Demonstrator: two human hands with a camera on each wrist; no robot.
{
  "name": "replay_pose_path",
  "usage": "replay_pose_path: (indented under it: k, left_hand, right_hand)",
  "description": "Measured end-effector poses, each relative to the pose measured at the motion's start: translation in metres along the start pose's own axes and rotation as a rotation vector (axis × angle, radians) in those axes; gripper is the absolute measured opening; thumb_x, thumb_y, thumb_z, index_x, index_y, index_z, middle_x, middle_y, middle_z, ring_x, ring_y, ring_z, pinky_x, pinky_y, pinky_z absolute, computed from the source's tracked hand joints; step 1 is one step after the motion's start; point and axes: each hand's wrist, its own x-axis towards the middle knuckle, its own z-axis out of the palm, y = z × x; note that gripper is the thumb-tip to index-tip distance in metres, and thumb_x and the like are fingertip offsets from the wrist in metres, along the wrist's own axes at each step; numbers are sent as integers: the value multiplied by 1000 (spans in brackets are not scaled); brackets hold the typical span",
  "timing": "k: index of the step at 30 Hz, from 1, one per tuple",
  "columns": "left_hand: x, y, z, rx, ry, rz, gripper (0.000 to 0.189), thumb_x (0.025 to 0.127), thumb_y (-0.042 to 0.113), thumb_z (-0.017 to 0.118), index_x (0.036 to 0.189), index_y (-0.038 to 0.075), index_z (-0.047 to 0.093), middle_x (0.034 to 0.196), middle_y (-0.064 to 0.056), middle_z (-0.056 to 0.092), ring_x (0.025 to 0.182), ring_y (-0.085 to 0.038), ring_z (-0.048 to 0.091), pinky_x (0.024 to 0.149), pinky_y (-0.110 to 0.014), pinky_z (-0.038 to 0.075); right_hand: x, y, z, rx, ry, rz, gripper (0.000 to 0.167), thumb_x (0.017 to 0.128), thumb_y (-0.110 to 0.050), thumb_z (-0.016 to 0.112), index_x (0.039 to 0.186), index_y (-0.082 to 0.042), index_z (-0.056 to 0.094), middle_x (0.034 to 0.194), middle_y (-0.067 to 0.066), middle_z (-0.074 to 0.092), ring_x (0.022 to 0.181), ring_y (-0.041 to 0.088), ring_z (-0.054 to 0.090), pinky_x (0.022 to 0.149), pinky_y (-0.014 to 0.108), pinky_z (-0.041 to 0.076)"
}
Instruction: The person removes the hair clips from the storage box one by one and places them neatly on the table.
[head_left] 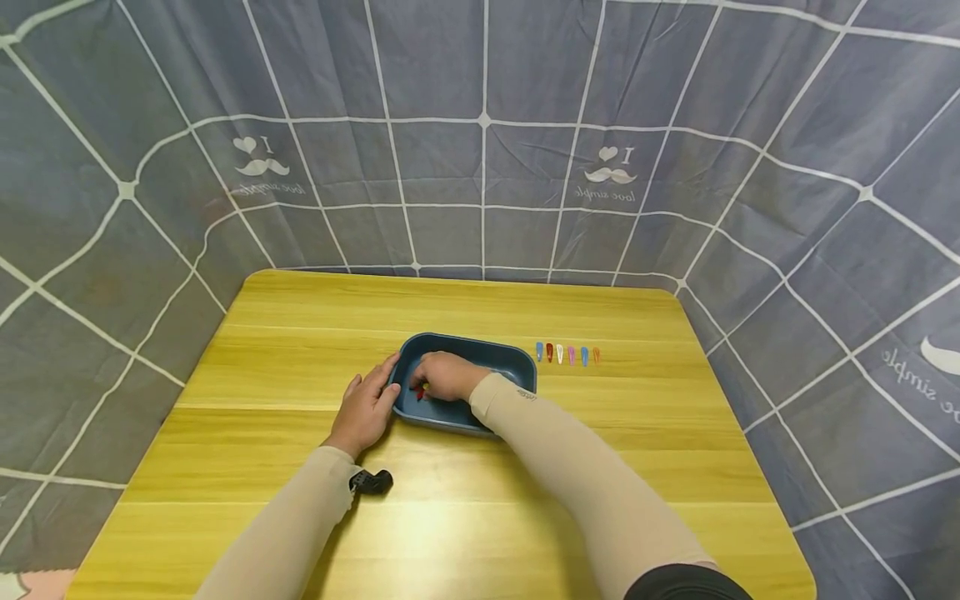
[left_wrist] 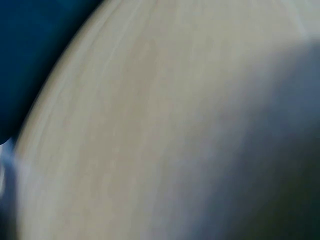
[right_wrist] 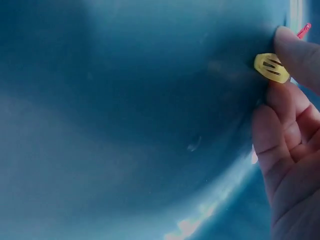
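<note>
A dark blue rectangular basin (head_left: 465, 427) stands on the table, and my right hand (head_left: 447, 377) reaches down inside its left half. In the right wrist view, a yellow snap hair clip (right_wrist: 271, 68) sits between the thumb and fingers, which pinch it. Beside the thumb the end of a red clip (right_wrist: 304, 31) shows; red also appears under the fingertips in the head view. My left hand (head_left: 363, 412) rests against the basin's left end, fingers extended, fingertips and thumb at the rim. The left wrist view is blurred, with the basin's edge at its upper left.
To the right of the basin lies a neat row of several hair clips (head_left: 571, 355) in blue, dark red, white, pink and orange. The yellow wood-grain table (head_left: 480, 517) has a grey checked curtain (head_left: 450, 158) behind it and along both sides.
</note>
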Motion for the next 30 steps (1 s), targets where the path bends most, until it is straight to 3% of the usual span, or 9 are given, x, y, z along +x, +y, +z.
replay_pose_path:
  k: [4,13,19,24,30]
  left_hand:
    - [0,2,0,-5,-10,-7,55,114,35,38,168,26,30,167,-14,43,155,-42,38,130,-66,9]
    - [-1,7,-3,-25,-26,-19,55,115,34,37,168,21,30,169,-15,39,156,-40,38,130,-67,6]
    - [0,6,-1,-27,-16,-19,55,114,35,37,167,21,31,169,-16,40,155,-40,39,130,-66,6]
    - [-1,6,-1,-24,-14,-20,55,114,35,39,167,21,32,168,-16,40,154,-40,40,130,-66,8]
    - [-1,5,-2,-10,-1,-23,55,114,34,40,166,20,33,168,-16,41,154,-40,41,130,-66,9]
  right_hand:
    - [-1,-1,0,-2,26,-7,19,98,-16,75,116,-19,82,115,-4,77,114,13,68,110,26,51]
    - [-1,1,-1,37,32,22,20,103,-16,67,117,-17,82,117,-4,79,111,13,73,100,26,58]
    - [-7,6,-6,74,50,66,23,106,-17,61,119,-17,80,112,-4,79,94,9,70,93,26,58]
    - [-15,11,-12,194,90,122,22,107,-18,60,116,-14,79,104,-1,77,81,11,62,81,26,55]
    - [-25,17,-26,362,134,184,23,106,-15,61,125,-7,72,100,1,76,77,9,62,73,22,52]
